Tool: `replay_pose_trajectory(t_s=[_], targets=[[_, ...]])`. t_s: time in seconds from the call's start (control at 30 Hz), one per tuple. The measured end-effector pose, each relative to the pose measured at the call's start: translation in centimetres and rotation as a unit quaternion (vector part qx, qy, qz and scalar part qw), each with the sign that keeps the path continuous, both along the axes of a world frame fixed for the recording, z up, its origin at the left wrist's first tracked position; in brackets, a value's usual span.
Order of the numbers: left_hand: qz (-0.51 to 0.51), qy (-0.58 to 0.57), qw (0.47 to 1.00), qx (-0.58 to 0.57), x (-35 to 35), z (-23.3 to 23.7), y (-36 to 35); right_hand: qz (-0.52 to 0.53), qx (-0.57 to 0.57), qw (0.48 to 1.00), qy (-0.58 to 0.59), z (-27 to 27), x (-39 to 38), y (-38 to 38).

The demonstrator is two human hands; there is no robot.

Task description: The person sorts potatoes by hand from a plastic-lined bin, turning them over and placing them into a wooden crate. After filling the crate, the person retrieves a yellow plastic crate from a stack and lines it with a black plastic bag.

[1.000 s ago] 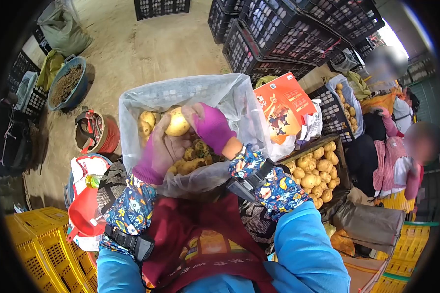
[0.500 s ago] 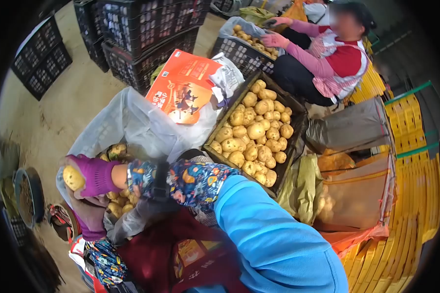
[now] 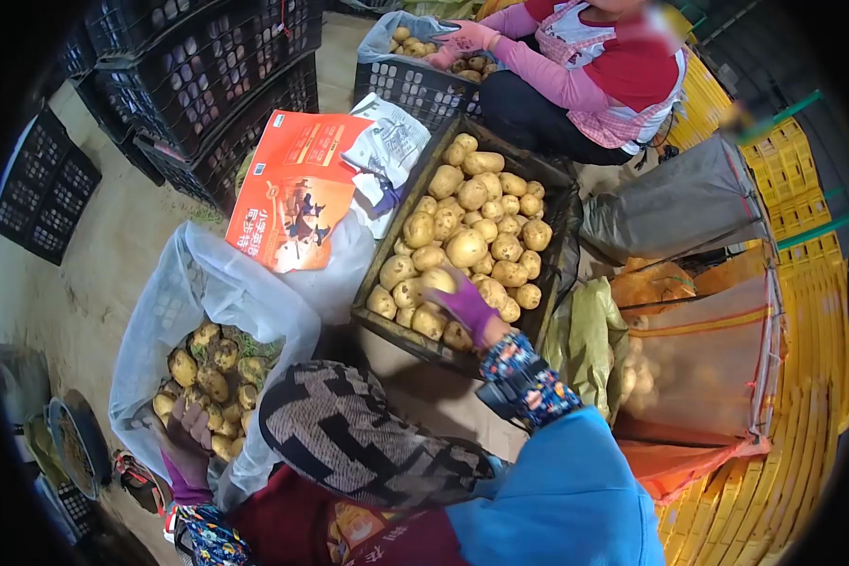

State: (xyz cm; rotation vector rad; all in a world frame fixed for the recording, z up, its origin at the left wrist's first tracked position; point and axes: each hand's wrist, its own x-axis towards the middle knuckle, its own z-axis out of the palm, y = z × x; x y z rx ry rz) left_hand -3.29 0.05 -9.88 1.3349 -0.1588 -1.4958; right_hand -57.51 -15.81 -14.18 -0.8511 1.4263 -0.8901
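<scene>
My right hand [image 3: 466, 304], in a purple glove, reaches over the wooden-edged crate [image 3: 387, 330] of clean yellow potatoes. Its fingers are closed round a potato [image 3: 438, 280] just at the top of the heap. On the left, my left hand [image 3: 189, 432], in a dirt-stained glove with a purple cuff, rests on the soil-marked potatoes [image 3: 212, 382] inside a container lined with a white bag [image 3: 255, 292]. Its fingers look spread, and nothing is visibly held in them.
An orange printed box [image 3: 292, 179] lies between the containers. Stacked black crates [image 3: 208, 85] stand behind it. A co-worker in pink gloves [image 3: 467, 38] handles potatoes in a lined crate [image 3: 415, 90]. Yellow crates [image 3: 802, 311] and mesh bags [image 3: 698, 368] line the right side.
My right hand has carried a potato from above the lined container on the left across to the wooden-edged crate. The left hand now shows among the potatoes. The view has shifted.
</scene>
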Motion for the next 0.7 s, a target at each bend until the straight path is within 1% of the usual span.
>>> replay_pose_trajectory(t_s=[0.03, 0.07, 0.1, 0.13, 0.17, 0.2, 0.23, 0.27, 0.3, 0.33, 0.37, 0.4, 0.43, 0.47, 0.5, 0.53, 0.57, 0.6, 0.67, 0.7], targets=[[0.028, -0.023, 0.999, 0.031, -1.4, 0.2, -0.2, -0.017, 0.087, 0.996, -0.009, 0.4, -2.1, 0.9], [0.055, -0.046, 0.996, 0.062, -2.3, 0.2, -0.5, -0.073, 0.077, 0.994, -0.008, -1.3, -3.8, 1.2], [0.066, -0.066, 0.991, 0.091, -2.6, -0.3, -0.7, -0.116, 0.041, 0.992, -0.002, -1.5, -5.1, 1.1], [0.043, -0.091, 0.991, 0.083, -1.9, -2.1, 0.1, -0.136, 0.069, 0.987, 0.046, -2.0, -6.6, 0.3], [0.021, -0.115, 0.990, 0.073, -0.4, -4.8, 1.4, -0.144, 0.015, 0.987, 0.075, -2.6, -7.7, -0.7], [0.000, -0.138, 0.988, 0.063, 0.4, -6.4, 1.5, -0.149, -0.040, 0.982, 0.105, -3.3, -8.7, -2.0], [0.001, -0.146, 0.984, 0.100, -0.7, -6.4, 0.9, -0.153, -0.082, 0.978, 0.118, -5.6, -10.5, -3.9], [-0.013, -0.196, 0.975, 0.107, 0.1, -8.8, 2.4, -0.155, -0.123, 0.971, 0.131, -7.8, -12.2, -6.0], [-0.025, -0.246, 0.962, 0.116, 0.9, -11.4, 3.8, -0.140, -0.134, 0.965, 0.178, -7.4, -12.6, -7.9], [-0.021, -0.332, 0.941, 0.056, -2.6, -11.0, 4.9, -0.133, -0.210, 0.924, 0.290, -8.6, -13.2, -10.0], [-0.047, -0.398, 0.916, 0.029, -5.6, -9.2, 4.4, -0.138, -0.161, 0.947, 0.242, -8.4, -13.3, -12.0], [-0.074, -0.460, 0.885, 0.002, -8.3, -6.2, 3.3, -0.142, -0.110, 0.965, 0.194, -7.2, -12.8, -13.9], [-0.100, -0.519, 0.849, -0.023, -9.5, -4.7, 2.7, -0.138, -0.121, 0.955, 0.231, -6.1, -12.1, -15.3], [-0.107, -0.519, 0.848, -0.013, -9.4, -4.7, 2.7, -0.133, -0.132, 0.945, 0.268, -5.3, -11.3, -16.7], [-0.112, -0.518, 0.848, -0.003, -9.2, -4.9, 2.9, -0.153, -0.157, 0.939, 0.263, -6.4, -11.3, -18.3], [-0.117, -0.519, 0.847, 0.004, -8.8, -5.2, 2.8, -0.176, -0.205, 0.908, 0.321, -9.1, -12.2, -20.1], [-0.105, -0.522, 0.846, 0.000, -7.8, -6.6, 3.4, -0.156, -0.234, 0.884, 0.373, -9.9, -12.8, -21.6], [-0.102, -0.518, 0.849, 0.002, -7.9, -6.5, 3.2, -0.135, -0.260, 0.858, 0.422, -10.6, -13.3, -22.7], [-0.096, -0.510, 0.855, 0.004, -8.5, -5.9, 2.8, -0.177, -0.223, 0.918, 0.274, -11.5, -14.9, -23.7], [-0.095, -0.513, 0.853, 0.007, -8.7, -5.7, 2.7, -0.199, -0.202, 0.938, 0.198, -11.8, -15.4, -23.6]])
